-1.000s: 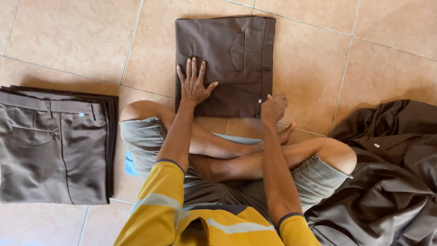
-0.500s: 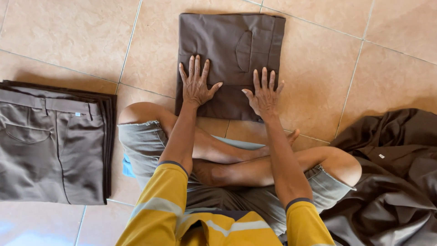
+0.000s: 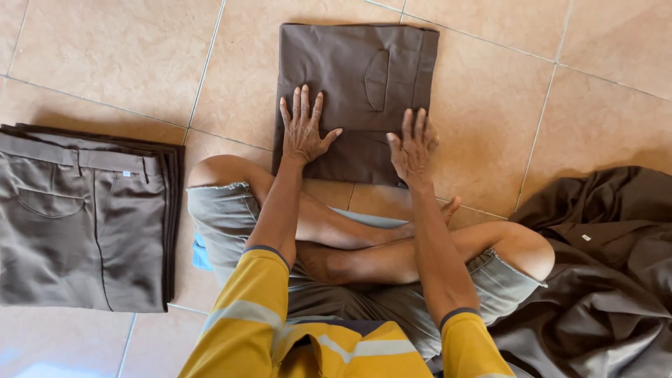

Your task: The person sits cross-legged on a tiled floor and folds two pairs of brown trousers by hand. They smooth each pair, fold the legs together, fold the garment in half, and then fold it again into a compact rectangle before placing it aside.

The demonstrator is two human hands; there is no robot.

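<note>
Now, folded trousers: dark brown, folded into a neat rectangle on the tiled floor, just beyond the person's crossed legs, back pocket facing up.
Left hand: flat, fingers spread, pressing the near left part of the folded trousers; it grips nothing and has kept its place.
Right hand: a second ago it was curled at the near edge; now it lies open and flat on the near right part.
Meaning: both palms bear down, so the fold looks finished and is being smoothed.
Stack: folded grey-brown trousers, well left of the folded trousers.
Heap: unfolded dark cloth, to their right and nearer.
</note>
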